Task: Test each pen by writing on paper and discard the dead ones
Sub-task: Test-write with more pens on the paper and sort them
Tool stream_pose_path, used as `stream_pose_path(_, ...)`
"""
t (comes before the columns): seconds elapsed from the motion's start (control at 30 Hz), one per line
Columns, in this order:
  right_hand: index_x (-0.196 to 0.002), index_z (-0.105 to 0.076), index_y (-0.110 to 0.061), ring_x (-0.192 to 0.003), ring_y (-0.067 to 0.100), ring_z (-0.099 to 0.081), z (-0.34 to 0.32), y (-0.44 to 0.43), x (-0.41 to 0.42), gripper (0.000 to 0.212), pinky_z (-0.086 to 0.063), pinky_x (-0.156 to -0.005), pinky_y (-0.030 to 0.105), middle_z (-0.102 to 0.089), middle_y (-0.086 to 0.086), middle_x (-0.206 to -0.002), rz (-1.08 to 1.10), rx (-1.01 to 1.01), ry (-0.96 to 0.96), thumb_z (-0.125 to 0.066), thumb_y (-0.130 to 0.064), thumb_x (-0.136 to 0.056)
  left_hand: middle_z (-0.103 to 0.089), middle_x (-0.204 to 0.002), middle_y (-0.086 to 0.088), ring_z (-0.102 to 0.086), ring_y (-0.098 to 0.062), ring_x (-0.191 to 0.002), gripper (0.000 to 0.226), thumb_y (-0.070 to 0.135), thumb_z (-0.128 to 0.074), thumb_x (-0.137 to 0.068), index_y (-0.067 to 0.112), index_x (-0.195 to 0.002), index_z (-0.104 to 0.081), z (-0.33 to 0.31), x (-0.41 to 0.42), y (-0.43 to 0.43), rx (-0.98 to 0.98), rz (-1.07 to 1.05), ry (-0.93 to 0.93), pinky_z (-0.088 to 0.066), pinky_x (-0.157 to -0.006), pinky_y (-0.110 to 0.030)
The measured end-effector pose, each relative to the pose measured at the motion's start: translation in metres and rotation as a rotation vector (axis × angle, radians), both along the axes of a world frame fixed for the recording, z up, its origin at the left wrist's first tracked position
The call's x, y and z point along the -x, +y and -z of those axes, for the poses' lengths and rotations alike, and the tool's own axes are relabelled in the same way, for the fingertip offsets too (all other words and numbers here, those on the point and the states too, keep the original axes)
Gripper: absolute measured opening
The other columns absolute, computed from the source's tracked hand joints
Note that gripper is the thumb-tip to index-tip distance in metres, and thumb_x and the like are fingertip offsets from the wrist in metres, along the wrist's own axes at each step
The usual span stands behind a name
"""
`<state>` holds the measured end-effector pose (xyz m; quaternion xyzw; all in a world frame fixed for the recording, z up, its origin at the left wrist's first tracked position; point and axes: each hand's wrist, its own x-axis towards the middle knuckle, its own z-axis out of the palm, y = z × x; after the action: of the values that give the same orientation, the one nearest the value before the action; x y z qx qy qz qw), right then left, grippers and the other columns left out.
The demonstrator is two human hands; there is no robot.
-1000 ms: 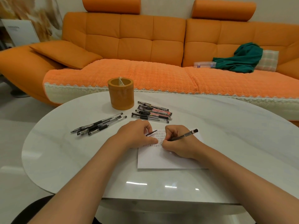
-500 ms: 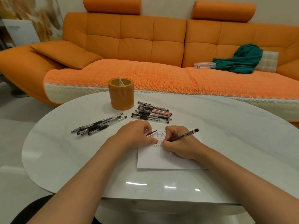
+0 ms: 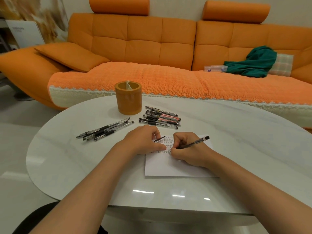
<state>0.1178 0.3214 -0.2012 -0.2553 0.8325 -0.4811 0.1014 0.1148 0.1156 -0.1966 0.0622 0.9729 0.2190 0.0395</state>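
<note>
Where the paper (image 3: 168, 168) lies on the near part of the white table (image 3: 236, 132), the right hand (image 3: 187, 152) rests on it, fingers curled tight round a black pen (image 3: 194, 144); its long axis runs from the tip, hidden under the fingers among rows of small marks, up and away to the right; just to the left, the left hand (image 3: 143, 141) holds the sheet down and pinches a thin dark piece, the cap (image 3: 159, 139) by my guess, so recapping looks a short move; just beyond both hands lies a heap of pens (image 3: 160, 119); a second bunch (image 3: 104, 130) lies leftward, nearer the left hand; farther back stands an orange pot (image 3: 128, 97).
</note>
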Motion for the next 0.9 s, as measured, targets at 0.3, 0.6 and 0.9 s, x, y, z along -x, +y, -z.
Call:
stream_pose_path(0.3, -0.071, -0.053, 0.004, -0.050, 0.015, -0.057, 0.001, 0.000, 0.000, 0.016, -0.043, -0.049, 0.026, -0.061, 0.011, -0.058, -0.007, 0.020, -0.017, -0.066, 0.004, -0.080, -0.055, -0.098, 0.017, -0.055, -0.007, -0.091, 0.041, 0.062, -0.075, -0.074, 0.037, -0.102, -0.058, 0.000, 0.000, 0.000, 0.006, 0.001, -0.004, -0.044, -0.071, -0.028)
stream_pose_path(0.6, -0.072, -0.054, -0.005, -0.047, 0.013, -0.046, -0.002, 0.003, 0.002, 0.016, -0.036, -0.045, 0.024, -0.055, 0.000, -0.052, 0.142, 0.156, -0.116, -0.063, 0.002, -0.083, -0.057, -0.102, 0.014, -0.055, -0.008, -0.093, 0.041, 0.063, -0.074, -0.074, 0.038, -0.102, -0.058, -0.002, -0.003, 0.000, 0.007, -0.008, -0.003, -0.049, -0.076, -0.030)
stream_pose_path(0.9, -0.111, -0.074, -0.020, -0.059, 0.027, -0.057, -0.009, 0.003, 0.002, 0.030, -0.043, -0.046, 0.033, -0.071, 0.018, -0.086, 0.195, 0.369, -0.197, -0.055, -0.001, -0.098, -0.057, -0.100, 0.017, -0.056, -0.005, -0.092, 0.024, 0.050, -0.069, -0.084, 0.039, -0.104, -0.061, -0.007, -0.012, 0.000, -0.021, -0.008, 0.004, -0.053, -0.080, -0.032)
